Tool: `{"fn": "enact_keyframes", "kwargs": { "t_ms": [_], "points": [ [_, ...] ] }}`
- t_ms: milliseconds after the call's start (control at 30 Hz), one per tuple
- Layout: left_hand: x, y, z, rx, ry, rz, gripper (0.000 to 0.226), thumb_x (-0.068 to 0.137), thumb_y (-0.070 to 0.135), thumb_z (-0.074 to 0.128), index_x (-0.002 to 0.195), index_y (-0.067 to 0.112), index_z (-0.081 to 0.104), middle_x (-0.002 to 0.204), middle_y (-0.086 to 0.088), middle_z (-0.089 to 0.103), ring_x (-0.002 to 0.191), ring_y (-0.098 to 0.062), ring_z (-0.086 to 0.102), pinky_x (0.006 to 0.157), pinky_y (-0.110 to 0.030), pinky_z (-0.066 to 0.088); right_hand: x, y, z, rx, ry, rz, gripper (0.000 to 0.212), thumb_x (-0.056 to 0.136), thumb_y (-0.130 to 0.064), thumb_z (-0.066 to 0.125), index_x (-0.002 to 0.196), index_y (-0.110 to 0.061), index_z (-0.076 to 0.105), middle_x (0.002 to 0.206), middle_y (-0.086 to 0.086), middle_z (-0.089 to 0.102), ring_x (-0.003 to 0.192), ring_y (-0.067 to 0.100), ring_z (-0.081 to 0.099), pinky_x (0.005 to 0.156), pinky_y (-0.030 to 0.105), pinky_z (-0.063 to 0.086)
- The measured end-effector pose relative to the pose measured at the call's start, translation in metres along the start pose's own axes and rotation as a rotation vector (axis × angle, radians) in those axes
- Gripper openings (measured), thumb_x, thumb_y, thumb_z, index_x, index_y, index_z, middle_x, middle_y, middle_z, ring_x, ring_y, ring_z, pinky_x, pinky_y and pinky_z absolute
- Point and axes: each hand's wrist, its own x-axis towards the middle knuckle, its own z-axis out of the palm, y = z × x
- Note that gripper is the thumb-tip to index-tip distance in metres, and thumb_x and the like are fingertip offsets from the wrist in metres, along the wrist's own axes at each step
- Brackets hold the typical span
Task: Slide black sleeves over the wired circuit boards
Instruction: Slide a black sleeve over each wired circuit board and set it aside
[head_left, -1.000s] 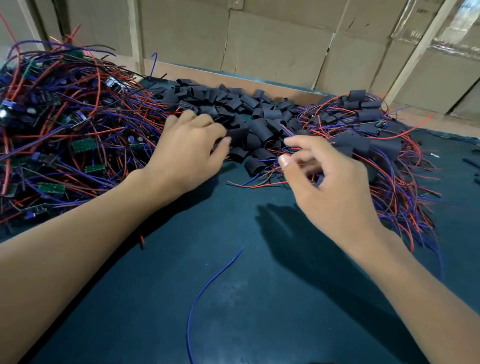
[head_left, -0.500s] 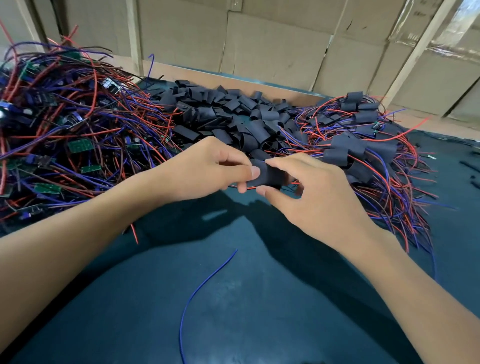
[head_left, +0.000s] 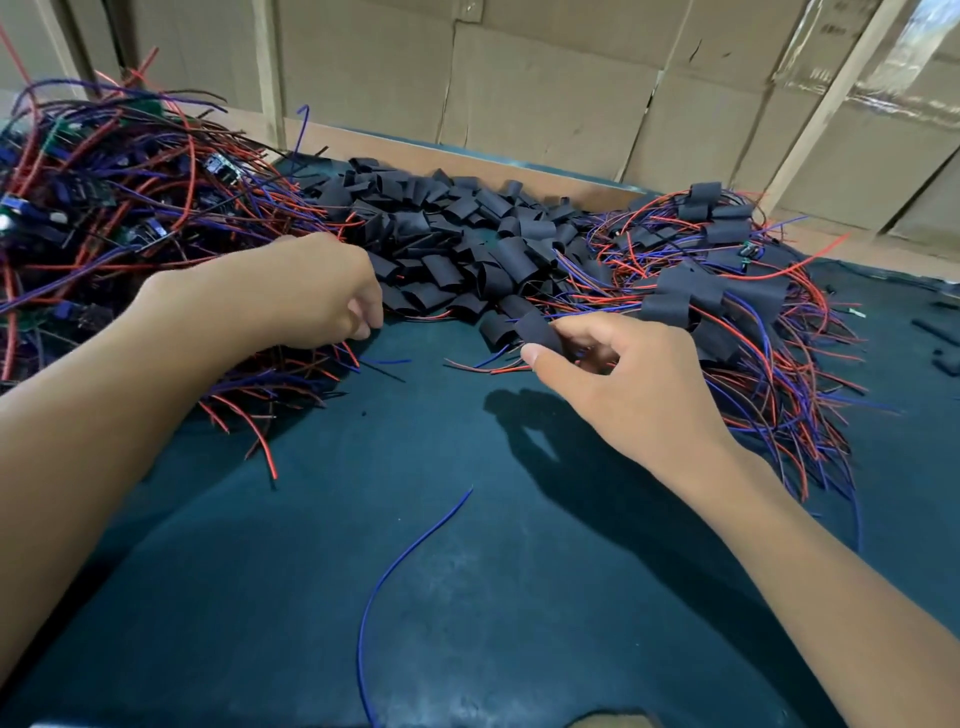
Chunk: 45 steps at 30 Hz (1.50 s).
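Hands have split apart now: right hand (head_left: 618, 379) pinches a black sleeve (head_left: 540, 331), left hand (head_left: 317, 291), fingers curled, reaches left into the wired boards (head_left: 93, 208), grip unclear.

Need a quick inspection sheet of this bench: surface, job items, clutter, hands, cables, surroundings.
Surface: dark green mat, scuffed.
Job's things: loose black sleeves piled centre; unsleeved boards heaped left; sleeved boards right.
Clutter: black bits at the far right.
Hands: right hand pinches one sleeve; left hand at the left heap, grip unclear.
Cables: stray blue wire on mat.
Surroundings: cardboard wall behind.
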Motion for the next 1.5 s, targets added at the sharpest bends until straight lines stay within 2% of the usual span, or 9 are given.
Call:
{"fn": "enact_keyframes", "kwargs": {
  "t_ms": [100,200,300,367,533,700,833,1067,1500],
  "points": [
    [0.001,0.002,0.001,-0.065,0.048,0.035,0.013,0.093,0.024,0.069,0.097,0.033,0.076,0.098,0.009,0.072,0.096,-0.019,0.063,0.092,-0.042,0.053,0.000,0.000,0.000,-0.003,0.001,-0.007,0.028,0.084,-0.050,0.072,0.098,-0.028,0.079,0.077,-0.016,0.070,0.067,0.005,0.060,0.063,0.010,0.038],
    [0.000,0.000,0.001,-0.028,0.137,0.066,0.017,0.092,0.036,0.065,0.109,0.036,0.068,0.097,0.016,0.057,0.099,-0.016,0.054,0.097,-0.044,0.046,0.000,0.001,-0.001,0.007,0.019,-0.002,0.027,0.084,-0.050,0.074,0.101,-0.029,0.079,0.080,-0.019,0.072,0.070,0.003,0.062,0.066,0.010,0.042],
    [-0.009,-0.008,-0.006,-0.004,-0.060,0.048,0.030,0.082,0.069,0.061,0.106,0.052,0.062,0.106,0.027,0.054,0.113,-0.007,0.050,0.103,-0.045,0.033,0.000,0.001,-0.002,0.012,0.030,-0.011,0.025,0.084,-0.049,0.075,0.100,-0.029,0.079,0.082,-0.020,0.073,0.073,0.004,0.064,0.067,0.013,0.046],
    [-0.016,-0.010,-0.014,-0.122,-0.210,0.036,0.047,0.062,0.089,0.063,0.097,0.058,0.065,0.107,0.030,0.060,0.109,0.003,0.053,0.103,-0.041,0.037,0.001,0.001,-0.002,0.014,0.032,-0.010,0.026,0.085,-0.049,0.075,0.101,-0.030,0.079,0.084,-0.020,0.073,0.073,0.004,0.064,0.068,0.015,0.047],
    [-0.013,0.002,-0.012,-0.105,-0.148,0.144,0.008,0.081,0.050,0.077,0.079,0.047,0.069,0.087,0.029,0.069,0.088,0.009,0.060,0.092,-0.036,0.045,0.001,0.002,0.001,0.001,0.024,0.000,0.028,0.084,-0.050,0.074,0.102,-0.030,0.079,0.083,-0.020,0.072,0.071,0.002,0.063,0.067,0.008,0.040],
    [-0.008,0.016,0.002,-0.046,-0.105,0.170,0.013,0.097,0.038,0.062,0.084,0.038,0.057,0.089,0.019,0.064,0.094,-0.003,0.054,0.093,-0.036,0.030,0.000,0.002,0.001,0.025,0.019,0.003,0.024,0.084,-0.048,0.075,0.100,-0.030,0.079,0.083,-0.021,0.072,0.072,0.004,0.064,0.067,0.009,0.041],
    [-0.013,0.037,0.002,-0.308,0.088,0.264,0.015,0.099,0.024,0.057,0.088,0.032,0.053,0.077,0.013,0.064,0.073,0.003,0.057,0.064,-0.016,0.038,0.000,0.000,0.002,0.054,0.047,-0.024,0.022,0.084,-0.042,0.078,0.101,-0.028,0.078,0.088,-0.019,0.074,0.072,0.004,0.064,0.068,0.010,0.045],
    [-0.017,0.054,0.006,-0.416,0.385,0.401,0.004,0.098,0.024,0.060,0.102,0.022,0.062,0.091,0.011,0.065,0.087,-0.013,0.061,0.079,-0.041,0.051,0.001,-0.002,-0.008,0.000,0.026,-0.183,0.020,0.083,-0.026,0.081,0.102,-0.021,0.078,0.089,-0.014,0.066,0.082,0.003,0.061,0.070,0.006,0.039],
    [-0.025,0.061,0.007,-0.284,0.561,0.435,0.008,0.098,0.024,0.062,0.101,0.020,0.068,0.094,0.008,0.068,0.084,-0.020,0.062,0.073,-0.043,0.052,-0.001,-0.002,-0.011,-0.005,0.065,-0.299,0.033,0.083,-0.027,0.081,0.112,-0.012,0.076,0.096,-0.004,0.065,0.074,-0.004,0.057,0.073,0.010,0.041]
  ]
}}
